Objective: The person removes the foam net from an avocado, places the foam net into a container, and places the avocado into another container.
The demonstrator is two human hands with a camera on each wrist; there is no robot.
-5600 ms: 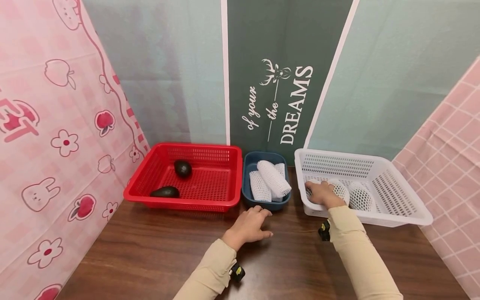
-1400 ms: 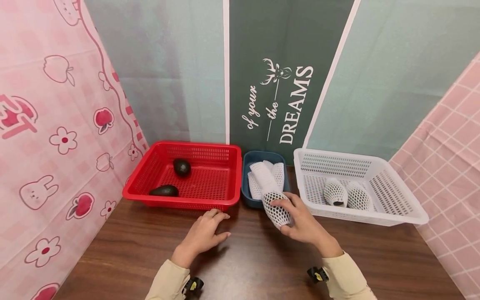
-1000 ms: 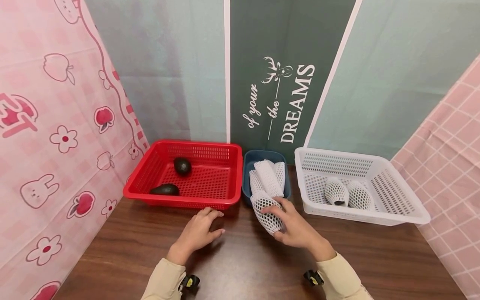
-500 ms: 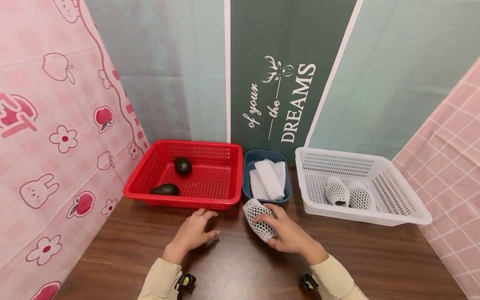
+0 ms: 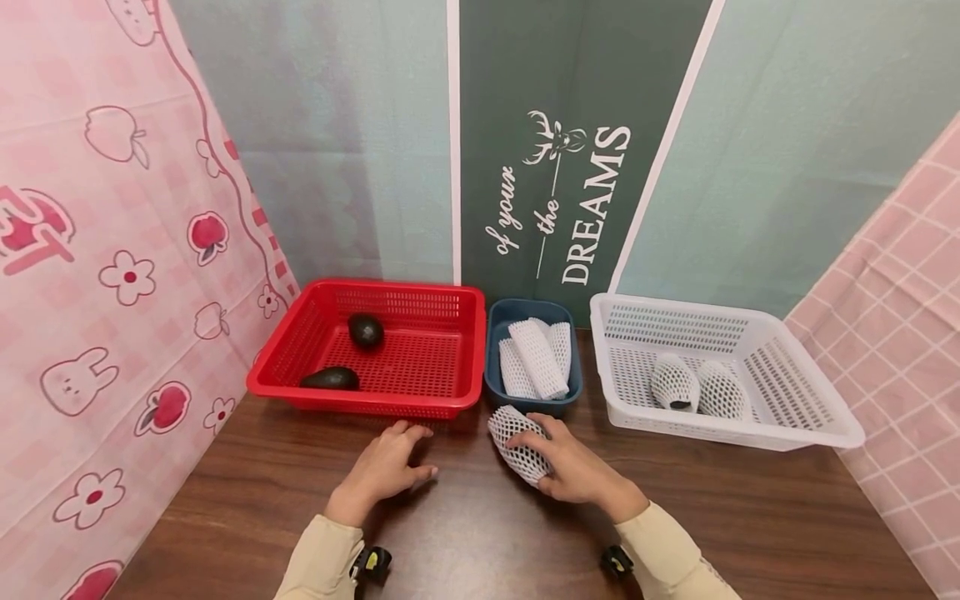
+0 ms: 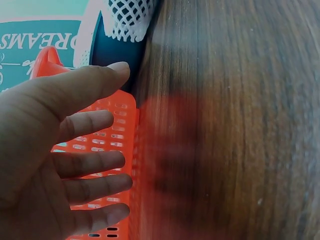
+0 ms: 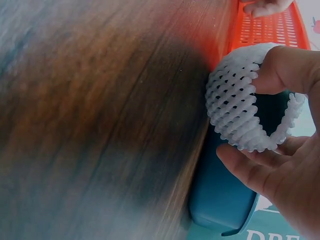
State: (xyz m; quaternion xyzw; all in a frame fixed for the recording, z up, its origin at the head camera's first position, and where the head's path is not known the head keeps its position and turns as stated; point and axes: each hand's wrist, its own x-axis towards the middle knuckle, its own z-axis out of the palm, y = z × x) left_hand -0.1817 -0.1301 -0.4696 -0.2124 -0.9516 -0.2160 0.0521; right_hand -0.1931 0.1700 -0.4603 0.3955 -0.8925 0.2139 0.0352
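In the head view my right hand (image 5: 577,467) grips an avocado in a white foam net sleeve (image 5: 517,450), in front of the blue bin. Seen from the right wrist, the net (image 7: 235,100) is open at the near end, with dark green fruit inside, and the thumb and fingers lie on either side of it. My left hand (image 5: 384,467) hovers by the front of the red basket, fingers spread and nothing in it. Two bare avocados, one at the back (image 5: 366,331) and one at the front (image 5: 330,379), lie inside the red basket (image 5: 367,405).
The blue bin (image 5: 492,367) between the baskets holds several white foam sleeves (image 5: 538,358). To the right stands a white basket (image 5: 720,433) with two sleeved avocados (image 5: 675,382). Printed cloths hang behind and at both sides of the wooden table (image 5: 480,550).
My right hand has brought the sleeved avocado out of the white basket, past the blue bin, to the table's middle. My left hand has moved left. In the last half second, little has shifted.
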